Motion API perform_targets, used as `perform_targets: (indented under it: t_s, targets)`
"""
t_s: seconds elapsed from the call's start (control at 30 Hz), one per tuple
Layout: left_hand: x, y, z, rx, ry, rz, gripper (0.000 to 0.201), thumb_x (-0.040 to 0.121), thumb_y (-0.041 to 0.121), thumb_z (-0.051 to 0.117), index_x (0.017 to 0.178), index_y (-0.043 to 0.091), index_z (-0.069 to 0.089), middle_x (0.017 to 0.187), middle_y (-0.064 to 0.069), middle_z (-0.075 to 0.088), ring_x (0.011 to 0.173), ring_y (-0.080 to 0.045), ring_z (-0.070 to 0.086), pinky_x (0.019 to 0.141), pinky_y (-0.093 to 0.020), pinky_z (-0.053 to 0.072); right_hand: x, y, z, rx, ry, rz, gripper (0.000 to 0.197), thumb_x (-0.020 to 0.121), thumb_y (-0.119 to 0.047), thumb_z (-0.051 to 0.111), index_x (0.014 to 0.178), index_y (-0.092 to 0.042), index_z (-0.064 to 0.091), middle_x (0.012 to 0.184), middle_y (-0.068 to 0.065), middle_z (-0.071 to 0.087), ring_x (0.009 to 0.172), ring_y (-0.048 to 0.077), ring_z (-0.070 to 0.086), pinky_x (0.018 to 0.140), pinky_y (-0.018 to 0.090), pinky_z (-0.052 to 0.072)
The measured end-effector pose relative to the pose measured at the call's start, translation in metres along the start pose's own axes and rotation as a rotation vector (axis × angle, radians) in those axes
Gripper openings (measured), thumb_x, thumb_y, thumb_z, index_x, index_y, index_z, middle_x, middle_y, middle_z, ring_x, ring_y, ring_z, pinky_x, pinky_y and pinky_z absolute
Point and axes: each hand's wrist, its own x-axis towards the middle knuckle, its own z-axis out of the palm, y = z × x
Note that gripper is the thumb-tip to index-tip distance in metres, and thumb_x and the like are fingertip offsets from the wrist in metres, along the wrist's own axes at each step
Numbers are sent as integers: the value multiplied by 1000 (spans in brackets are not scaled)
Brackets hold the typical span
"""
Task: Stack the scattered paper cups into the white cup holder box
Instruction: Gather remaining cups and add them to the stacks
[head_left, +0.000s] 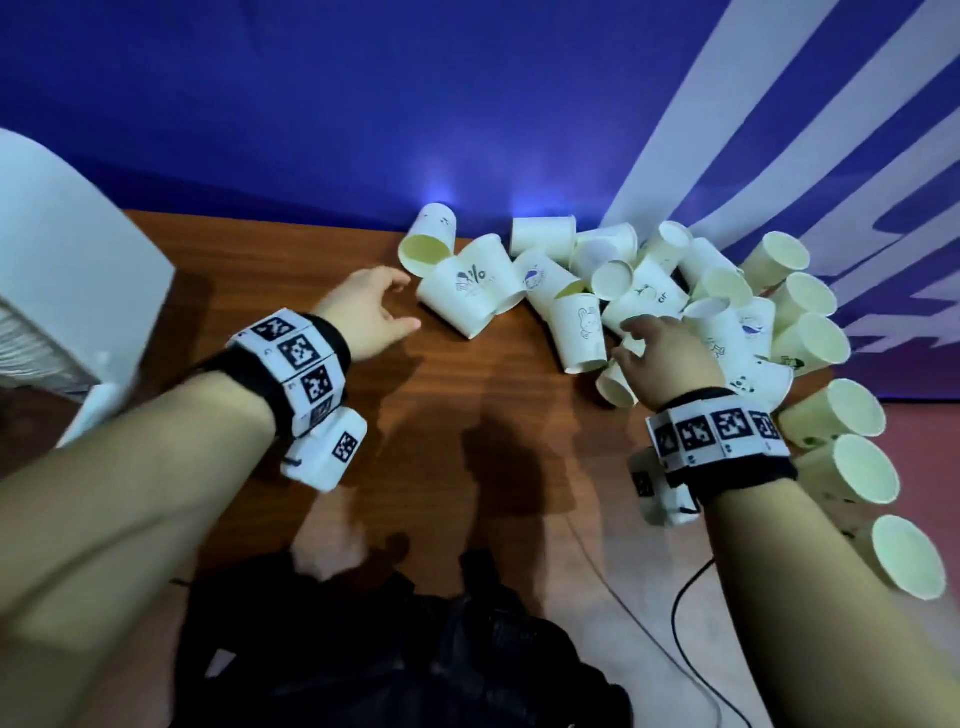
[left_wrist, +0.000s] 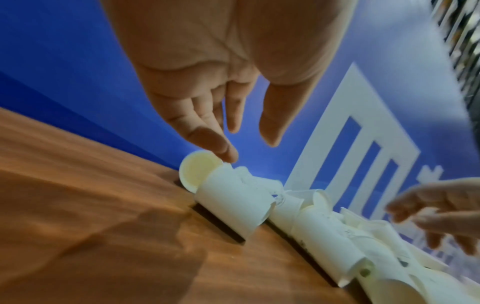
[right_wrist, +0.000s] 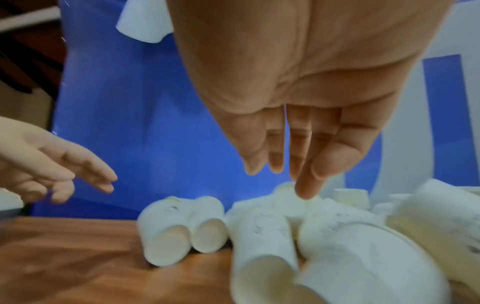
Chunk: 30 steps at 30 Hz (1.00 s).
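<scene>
A heap of white paper cups (head_left: 639, 301) lies scattered on its sides along the far right of the wooden table (head_left: 311, 249). My left hand (head_left: 371, 312) hovers open just left of the nearest printed cup (head_left: 467, 291), fingers spread, holding nothing; in the left wrist view its fingertips (left_wrist: 228, 156) hang above a cup's rim (left_wrist: 200, 172). My right hand (head_left: 660, 353) reaches into the heap with straight fingers (right_wrist: 306, 185) just over the cups (right_wrist: 259, 236), gripping nothing. The white cup holder box (head_left: 67, 260) stands at the far left, blurred.
A blue wall with white stripes (head_left: 779, 130) backs the table. More cups (head_left: 857, 467) line the table's right edge. Bare wood lies between my arms. A dark bag (head_left: 389, 649) and a black cable (head_left: 685, 597) sit below the table's near edge.
</scene>
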Motion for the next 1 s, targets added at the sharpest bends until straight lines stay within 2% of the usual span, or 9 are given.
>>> perform_targets:
  t_s: [0.13, 0.2, 0.3, 0.43, 0.53, 0.63, 0.7, 0.83, 1.0]
  targets:
    - [50, 21, 34, 18, 31, -129, 68, 82, 27, 64, 140, 15, 31, 143, -16, 36, 122, -32, 47, 101, -37, 37, 41, 42, 7, -12, -91, 122, 42, 89, -22, 52, 128, -8, 44, 133, 17, 43, 119, 34, 47, 96, 39, 38]
    - [66, 24, 44, 24, 38, -186, 69, 81, 27, 66, 139, 14, 32, 143, -15, 35, 126, -32, 42, 101, -37, 36, 52, 51, 13, -13, -130, 130, 38, 89, -20, 52, 124, -5, 46, 131, 18, 44, 118, 34, 47, 97, 38, 38]
    - [84, 26, 55, 19, 49, -225, 60, 82, 23, 65, 134, 12, 38, 138, -14, 45, 124, -32, 44, 97, -36, 37, 65, 61, 17, 5, -126, 123, 33, 90, -15, 50, 119, 0, 50, 126, 20, 47, 116, 33, 47, 94, 36, 39]
    - [87, 22, 62, 53, 32, -203, 40, 84, 25, 60, 120, 10, 51, 118, -13, 61, 107, -34, 55, 82, -34, 40, 64, 66, 15, 8, -125, 82, 28, 91, -18, 50, 113, -3, 57, 117, 21, 56, 108, 34, 53, 86, 36, 42]
    - [77, 24, 61, 27, 40, -178, 30, 87, 27, 54, 113, 11, 52, 106, -15, 65, 98, -34, 59, 82, -37, 46, 50, 62, 6, 54, -128, 8, 21, 89, -18, 54, 103, -5, 62, 108, 19, 62, 100, 33, 57, 81, 34, 44]
    - [55, 30, 51, -7, 46, -92, 23, 89, 24, 52, 108, 12, 57, 101, -14, 66, 94, -31, 61, 87, -39, 48, 27, 47, -8, 99, -103, -86, 13, 87, -16, 57, 91, -7, 64, 98, 17, 65, 93, 32, 59, 77, 34, 45]
    - [37, 32, 38, 5, 54, 14, 17, 88, 24, 55, 101, 14, 60, 95, -11, 66, 86, -26, 60, 81, -35, 46, 10, 34, -16, 110, -57, -144, 11, 86, -17, 57, 88, -9, 65, 95, 15, 66, 90, 31, 59, 75, 34, 45]
    - [-18, 24, -5, 34, 120, 219, 15, 86, 23, 59, 95, 12, 64, 91, -4, 59, 84, -23, 57, 78, -32, 44, -32, -6, -24, 125, 64, -317, 14, 86, -20, 59, 93, -10, 66, 97, 14, 65, 92, 30, 58, 72, 33, 41]
    - [-90, -25, -68, 74, 227, 321, 15, 89, 23, 56, 93, 12, 65, 88, -3, 57, 88, -22, 54, 75, -28, 36, -84, -80, -17, 166, 193, -518, 14, 85, -16, 61, 95, -8, 66, 93, 13, 63, 89, 31, 58, 72, 35, 42]
